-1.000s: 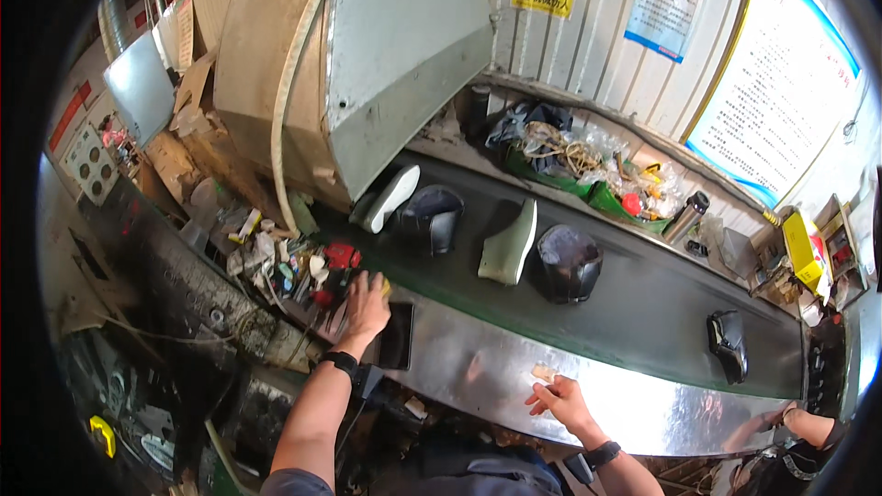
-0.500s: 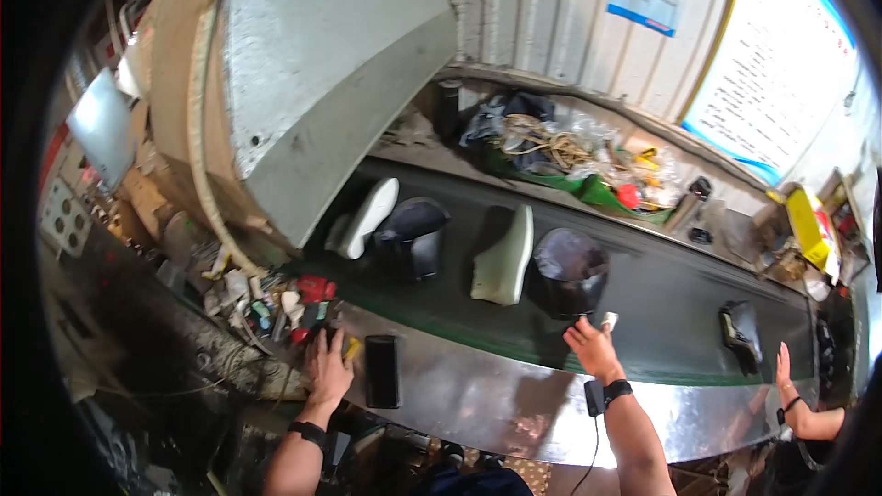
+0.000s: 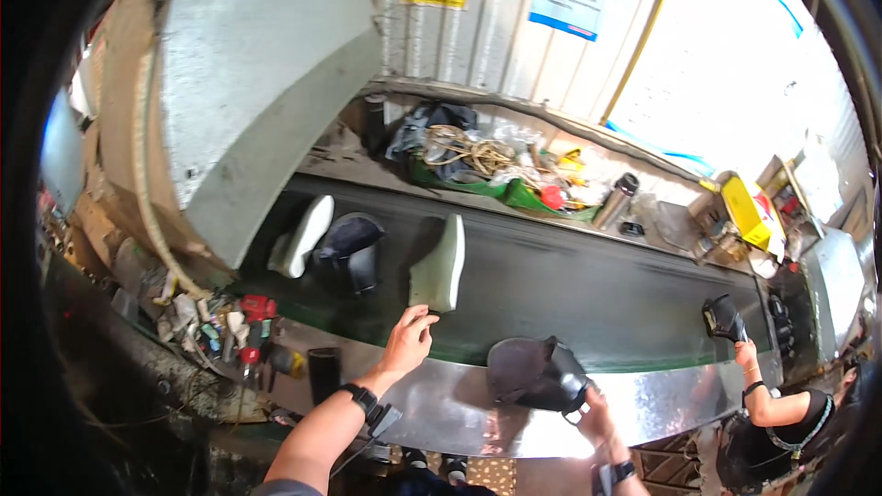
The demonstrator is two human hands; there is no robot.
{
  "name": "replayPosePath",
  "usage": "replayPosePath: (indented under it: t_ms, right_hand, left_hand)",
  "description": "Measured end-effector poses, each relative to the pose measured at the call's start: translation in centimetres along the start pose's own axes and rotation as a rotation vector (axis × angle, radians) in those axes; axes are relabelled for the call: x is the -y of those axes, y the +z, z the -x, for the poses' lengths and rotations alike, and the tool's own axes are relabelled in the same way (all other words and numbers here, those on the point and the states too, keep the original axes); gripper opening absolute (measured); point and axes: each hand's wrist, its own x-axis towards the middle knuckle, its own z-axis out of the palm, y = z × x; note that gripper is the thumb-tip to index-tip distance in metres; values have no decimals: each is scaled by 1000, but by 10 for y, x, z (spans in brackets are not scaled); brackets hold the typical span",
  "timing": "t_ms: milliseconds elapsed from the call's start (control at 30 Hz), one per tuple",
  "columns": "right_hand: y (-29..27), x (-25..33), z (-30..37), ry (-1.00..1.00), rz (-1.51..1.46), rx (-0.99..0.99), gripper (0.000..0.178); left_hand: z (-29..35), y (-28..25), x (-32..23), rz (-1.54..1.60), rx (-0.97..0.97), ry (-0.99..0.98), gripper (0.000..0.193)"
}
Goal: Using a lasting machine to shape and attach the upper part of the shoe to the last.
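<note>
My right hand (image 3: 599,421) grips a black boot (image 3: 533,369) at its narrow end, with its wide opening tilted to the left over the belt's near edge. My left hand (image 3: 406,342) reaches to the belt with fingers loosely bent and apart. Its fingertips are at the lower end of a pale green boot-shaped piece (image 3: 439,266); whether they touch it I cannot tell. Farther left on the dark conveyor belt (image 3: 570,280) stand a second black boot (image 3: 349,253) and a white-soled piece (image 3: 305,237).
A steel ledge (image 3: 441,413) runs along the near side, with a dark phone (image 3: 323,374) on it. A red tool (image 3: 258,306) lies among clutter at left. At right a co-worker's hand (image 3: 746,355) holds a black boot (image 3: 725,320). Behind the belt are a green tray (image 3: 524,195) and a flask (image 3: 617,200).
My right hand has taken hold of the black boot and brought it nearer, tipping it. My left hand has moved from the clutter to the pale piece. The co-worker's hand now holds the far-right boot.
</note>
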Motion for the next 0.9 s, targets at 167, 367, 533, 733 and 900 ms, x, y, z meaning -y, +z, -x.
replayPosePath:
  t_ms: [167, 367, 533, 733, 900]
  right_hand:
    - [-4, -53, 87, 25, -354, 8, 38]
    - [-48, -98, 132, 106, -589, -178, 37]
    - [-51, -87, 126, 107, -620, -41, 41]
    - [-64, -85, 97, 69, -627, -194, 40]
    - [-54, -68, 78, 39, -615, -189, 43]
  left_hand:
    - [-53, 84, 43, -170, 22, 13, 54]
    - [-87, 97, 44, -516, 120, -936, 122]
    - [-59, 43, -12, -659, 312, -480, 100]
    - [31, -15, -129, -597, 463, 371, 71]
    - [142, 33, -155, -529, 394, 872, 32]
